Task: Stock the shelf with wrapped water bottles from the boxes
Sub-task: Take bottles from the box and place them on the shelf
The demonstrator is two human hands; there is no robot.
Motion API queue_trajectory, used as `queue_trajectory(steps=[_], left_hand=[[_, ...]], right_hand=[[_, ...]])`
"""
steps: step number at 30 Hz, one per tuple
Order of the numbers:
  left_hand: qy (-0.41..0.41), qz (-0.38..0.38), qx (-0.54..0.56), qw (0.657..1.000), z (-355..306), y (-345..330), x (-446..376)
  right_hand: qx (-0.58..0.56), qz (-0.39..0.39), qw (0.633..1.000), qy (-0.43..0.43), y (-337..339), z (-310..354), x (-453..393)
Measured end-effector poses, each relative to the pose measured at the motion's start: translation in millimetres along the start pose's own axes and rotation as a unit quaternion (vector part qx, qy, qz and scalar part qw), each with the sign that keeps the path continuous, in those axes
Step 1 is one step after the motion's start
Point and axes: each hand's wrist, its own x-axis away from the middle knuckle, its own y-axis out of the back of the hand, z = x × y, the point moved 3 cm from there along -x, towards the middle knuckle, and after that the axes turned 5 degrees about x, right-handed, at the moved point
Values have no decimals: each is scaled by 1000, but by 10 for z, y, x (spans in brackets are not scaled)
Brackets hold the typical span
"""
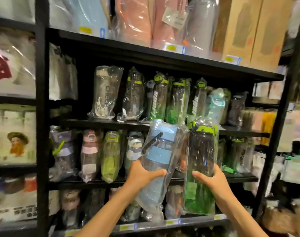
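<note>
Left hand (142, 175) grips a plastic-wrapped blue bottle (160, 151), tilted right, lifted in front of the black shelf (111, 123). Just beside it, touching at the wrap, the right hand (212, 181) clasps a wrapped dark bottle with a green lid (201, 161), upright. Behind both, wrapped bottles (163, 98) stand in rows on the shelf.

black metal shelving (42, 106) fills view | cardboard boxes (252, 29) top right | dim indoor light
</note>
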Motion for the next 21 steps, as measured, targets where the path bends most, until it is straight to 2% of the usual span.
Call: queue_trajectory(steps=[3, 10, 15, 21], left_hand=[[-14, 24, -20, 999, -101, -243, -193], [-18, 30, -35, 999, -304, -1145, -788], [-92, 15, -45, 995, -715, -2101, -1290], [-155, -17, -30, 987, -1188, -3234, -2207]], right_hand=[[42, -33, 999, 1, 248, -42, -112], [37, -63, 997, 20, 1123, 41, -476], [42, -90, 995, 13, 2039, -37, -1034], [103, -85, 990, 40, 3139, -75, -1805]])
